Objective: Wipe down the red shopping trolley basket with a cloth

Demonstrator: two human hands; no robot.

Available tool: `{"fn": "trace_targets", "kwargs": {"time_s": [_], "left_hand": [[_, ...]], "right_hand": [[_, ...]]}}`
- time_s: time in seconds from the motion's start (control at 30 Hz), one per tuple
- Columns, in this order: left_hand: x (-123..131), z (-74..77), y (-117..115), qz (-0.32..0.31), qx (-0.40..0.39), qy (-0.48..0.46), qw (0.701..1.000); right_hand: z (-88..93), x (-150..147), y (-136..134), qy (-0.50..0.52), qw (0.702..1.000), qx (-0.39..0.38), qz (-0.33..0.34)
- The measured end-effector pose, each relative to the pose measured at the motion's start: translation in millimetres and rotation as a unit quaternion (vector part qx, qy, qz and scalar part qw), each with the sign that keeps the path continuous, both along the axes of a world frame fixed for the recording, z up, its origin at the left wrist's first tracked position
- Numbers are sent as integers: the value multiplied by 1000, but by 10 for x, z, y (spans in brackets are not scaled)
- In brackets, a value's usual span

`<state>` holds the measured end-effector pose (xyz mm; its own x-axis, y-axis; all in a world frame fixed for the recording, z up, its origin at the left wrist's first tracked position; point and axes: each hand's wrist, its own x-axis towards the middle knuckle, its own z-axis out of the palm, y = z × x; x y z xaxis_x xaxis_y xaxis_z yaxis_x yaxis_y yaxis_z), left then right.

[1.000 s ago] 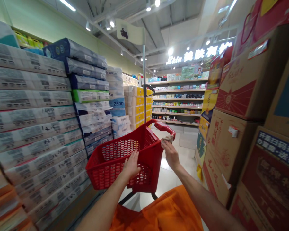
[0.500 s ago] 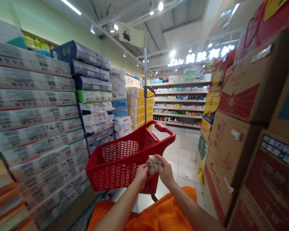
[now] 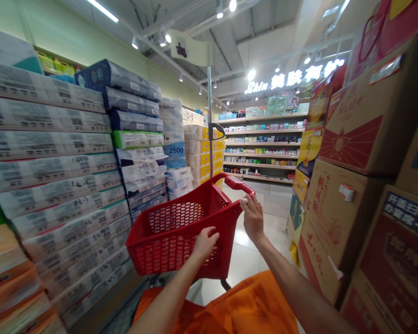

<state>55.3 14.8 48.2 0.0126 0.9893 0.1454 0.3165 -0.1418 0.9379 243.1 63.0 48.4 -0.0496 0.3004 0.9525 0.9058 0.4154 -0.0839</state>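
Steadying the red basket (image 3: pixel 181 232) looks to be the job of the left hand (image 3: pixel 205 242): it lies against the near wall of the basket, its fingers (image 3: pixel 214 230) bent over the upper rim, which keeps the light cart from rolling or turning. The right hand (image 3: pixel 253 217) is raised to the red handle (image 3: pixel 239 184) at the far corner, with the palm against the handle's end. A bit of pale cloth or paper (image 3: pixel 244 201) shows at its fingertips, so the fingers seem to press this scrap on the plastic; how tightly they close on it I cannot tell from this view. The basket stands in the middle of a narrow aisle, tilted a little toward the person, and its inside appears to have nothing in it. Stacked tissue packs (image 3: pixel 73 185) rise close on the left side and cardboard cartons (image 3: pixel 351 185) on the right. An orange garment (image 3: pixel 237 311) covers the person's lap below the arms. Product shelves (image 3: pixel 261 148) stand at the far end.
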Motion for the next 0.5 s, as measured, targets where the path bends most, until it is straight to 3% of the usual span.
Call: {"fn": "trace_targets", "kwargs": {"time_s": [0.1, 0.23, 0.3, 0.4, 0.5], "left_hand": [[-225, -55, 53, 40, 108, 117, 986], [-471, -144, 16, 60, 204, 344, 915], [-532, -162, -16, 62, 209, 404, 888], [-570, -168, -32, 86, 200, 461, 860], [-607, -185, -8, 129, 130, 499, 847]], "right_hand": [[-132, 0, 123, -40, 999, -5, -18], [-697, -169, -75, -176, 982, -34, 58], [-780, -220, -153, -221, 970, -37, 94], [-475, -207, -75, -161, 985, -22, 58], [-113, -169, 105, -58, 998, 8, -6]]}}
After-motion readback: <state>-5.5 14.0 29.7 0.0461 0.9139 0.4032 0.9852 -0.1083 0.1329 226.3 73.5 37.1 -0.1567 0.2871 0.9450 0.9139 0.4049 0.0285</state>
